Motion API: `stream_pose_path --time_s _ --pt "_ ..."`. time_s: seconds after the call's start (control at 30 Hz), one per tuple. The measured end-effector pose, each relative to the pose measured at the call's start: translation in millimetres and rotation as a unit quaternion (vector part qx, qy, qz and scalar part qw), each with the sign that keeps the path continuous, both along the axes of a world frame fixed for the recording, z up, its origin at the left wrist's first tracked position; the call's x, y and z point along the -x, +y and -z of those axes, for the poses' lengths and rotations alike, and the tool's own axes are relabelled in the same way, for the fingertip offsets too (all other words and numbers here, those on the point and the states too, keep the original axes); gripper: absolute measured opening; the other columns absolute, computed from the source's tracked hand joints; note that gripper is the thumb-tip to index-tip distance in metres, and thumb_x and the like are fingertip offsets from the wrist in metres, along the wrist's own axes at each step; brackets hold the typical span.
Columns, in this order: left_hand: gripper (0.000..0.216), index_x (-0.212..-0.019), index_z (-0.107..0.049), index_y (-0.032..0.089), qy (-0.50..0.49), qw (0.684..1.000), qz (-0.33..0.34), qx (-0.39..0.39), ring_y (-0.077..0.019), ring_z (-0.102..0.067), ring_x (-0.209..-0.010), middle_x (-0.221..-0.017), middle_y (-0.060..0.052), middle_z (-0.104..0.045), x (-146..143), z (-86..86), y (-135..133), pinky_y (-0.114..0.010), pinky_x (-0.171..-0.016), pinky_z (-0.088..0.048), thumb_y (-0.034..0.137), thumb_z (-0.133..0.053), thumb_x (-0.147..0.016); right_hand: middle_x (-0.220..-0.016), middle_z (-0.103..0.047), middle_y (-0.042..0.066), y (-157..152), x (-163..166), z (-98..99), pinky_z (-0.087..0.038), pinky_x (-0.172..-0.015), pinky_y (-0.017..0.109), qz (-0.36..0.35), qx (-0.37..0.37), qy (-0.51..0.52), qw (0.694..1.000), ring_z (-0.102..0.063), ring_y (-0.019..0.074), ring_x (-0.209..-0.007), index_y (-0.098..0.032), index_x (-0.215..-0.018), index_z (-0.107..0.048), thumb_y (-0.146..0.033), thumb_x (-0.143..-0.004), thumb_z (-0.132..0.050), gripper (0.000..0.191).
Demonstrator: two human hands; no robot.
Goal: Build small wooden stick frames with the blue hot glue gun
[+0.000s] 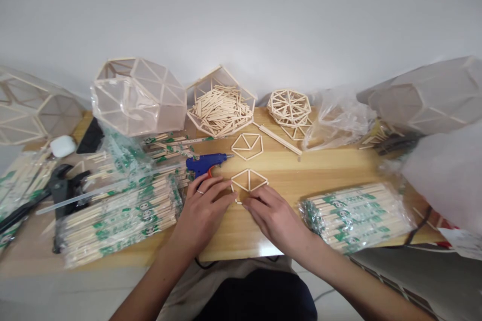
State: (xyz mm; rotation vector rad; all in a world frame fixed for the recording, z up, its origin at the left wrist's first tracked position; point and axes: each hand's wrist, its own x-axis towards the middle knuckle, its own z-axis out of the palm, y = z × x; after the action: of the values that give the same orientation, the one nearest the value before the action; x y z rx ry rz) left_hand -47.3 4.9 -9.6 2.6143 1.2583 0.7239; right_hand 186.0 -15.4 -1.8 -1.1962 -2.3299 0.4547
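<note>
A small flat frame of thin wooden sticks [249, 180] lies on the wooden table [324, 165] in front of me. My left hand [203, 208], with a ring on one finger, rests flat with fingers stretched toward the frame's left corner. My right hand [273, 215] lies palm down, its fingertips pressed together at the frame's lower edge, apparently pinching a stick. A blue glue gun [205, 163] lies just beyond my left hand. A second stick hexagon [247, 146] lies further back.
Bags of wrapped chopsticks lie at left [120, 215] and right [356, 215]. A stick basket holding loose sticks [220, 105], a stack of hexagon frames [289, 107], film-covered polyhedral shells [137, 95], clear plastic [337, 118] and black pliers [62, 188] crowd the table.
</note>
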Motion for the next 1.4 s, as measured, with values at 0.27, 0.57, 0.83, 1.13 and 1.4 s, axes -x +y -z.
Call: stream_pose_path --time_s 0.27,0.57,0.83,1.13,1.4 --pt "0.026 -0.117 -0.079 0.028 -0.002 1.0 0.001 -0.002 -0.0271 -0.067 -0.126 -0.132 -0.004 -0.079 -0.3 0.1 0.2 -0.052 -0.118 -0.041 0.012 -0.065 -0.101 -0.098 -0.071 0.011 -0.4 0.2 1.6 -0.059 -0.083 0.037 0.002 0.003 0.0 1.0 -0.065 0.0246 -0.091 -0.016 -0.104 -0.073 -0.012 -0.107 -0.056 0.017" --pt "0.025 -0.116 -0.079 0.028 -0.012 1.0 0.001 -0.004 -0.0273 -0.068 -0.124 -0.131 -0.005 -0.079 -0.8 0.6 0.4 -0.052 -0.117 -0.042 0.013 -0.066 -0.101 -0.097 -0.071 0.012 0.3 0.3 1.6 -0.059 -0.083 0.037 -0.001 0.0 0.006 1.0 -0.065 0.0249 -0.091 -0.014 -0.104 -0.073 -0.01 -0.105 -0.059 0.015" --pt "0.025 -0.117 -0.079 0.028 -0.008 1.0 0.003 -0.007 -0.0279 -0.068 -0.123 -0.131 -0.005 -0.079 -0.4 1.1 0.5 -0.053 -0.116 -0.042 0.013 -0.065 -0.101 -0.096 -0.071 0.011 0.7 0.5 2.6 -0.059 -0.081 0.037 0.003 0.004 0.01 1.0 -0.064 0.0248 -0.09 -0.015 -0.102 -0.072 -0.011 -0.107 -0.056 0.018" --pt "0.026 -0.115 -0.079 0.028 -0.01 1.0 0.003 -0.008 -0.0279 -0.069 -0.123 -0.13 -0.005 -0.079 -0.1 0.3 0.8 -0.053 -0.115 -0.044 0.011 -0.066 -0.099 -0.097 -0.071 0.011 -0.7 2.0 2.7 -0.061 -0.082 0.039 0.006 0.002 0.016 1.0 -0.065 0.0251 -0.091 -0.016 -0.104 -0.072 -0.012 -0.107 -0.055 0.017" --pt "0.026 -0.118 -0.079 0.028 -0.013 1.0 0.009 -0.017 -0.0271 -0.068 -0.123 -0.131 -0.005 -0.078 0.5 0.1 0.4 -0.052 -0.116 -0.042 0.013 -0.065 -0.102 -0.106 -0.073 0.01 0.4 -10.0 -11.2 -0.062 -0.089 0.042 0.032 0.008 0.093 0.995 -0.069 0.0252 -0.099 -0.019 -0.118 -0.069 -0.015 -0.105 -0.063 0.015"
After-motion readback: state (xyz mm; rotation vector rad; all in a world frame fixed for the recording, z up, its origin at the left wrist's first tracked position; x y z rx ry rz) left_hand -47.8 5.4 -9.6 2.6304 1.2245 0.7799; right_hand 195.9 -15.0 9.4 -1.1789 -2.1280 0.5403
